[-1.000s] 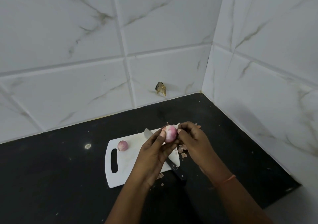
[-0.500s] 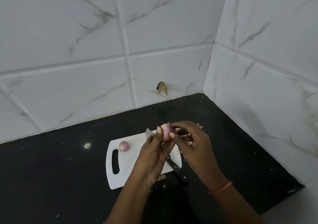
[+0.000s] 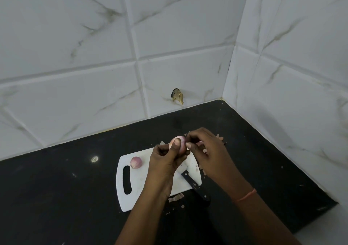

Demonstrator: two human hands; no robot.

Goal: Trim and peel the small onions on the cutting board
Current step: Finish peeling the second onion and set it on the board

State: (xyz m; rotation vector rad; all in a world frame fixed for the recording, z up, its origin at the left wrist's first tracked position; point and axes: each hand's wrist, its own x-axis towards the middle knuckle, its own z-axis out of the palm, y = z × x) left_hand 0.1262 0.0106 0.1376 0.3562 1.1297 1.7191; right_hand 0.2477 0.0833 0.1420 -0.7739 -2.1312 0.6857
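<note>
From the head camera, the left hand (image 3: 165,160) is gripping a small onion (image 3: 178,144) above the cutting board's (image 3: 137,186) far edge, while the right hand (image 3: 207,150) is pinching its skin at the side. The onion looks light, firm and slippery; the papery skin probably tears easily, so pinching near the trimmed end seems best. A second onion (image 3: 136,162) is lying by the board's handle slot, and the knife (image 3: 194,183) is resting across its near right corner.

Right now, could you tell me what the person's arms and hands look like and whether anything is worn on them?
Both forearms are bare, with no sleeves in view. The left hand has no gloves, rings or bands that show. The right hand is also ungloved, and a thin orange band circles its wrist. The nails look short and plain.
</note>
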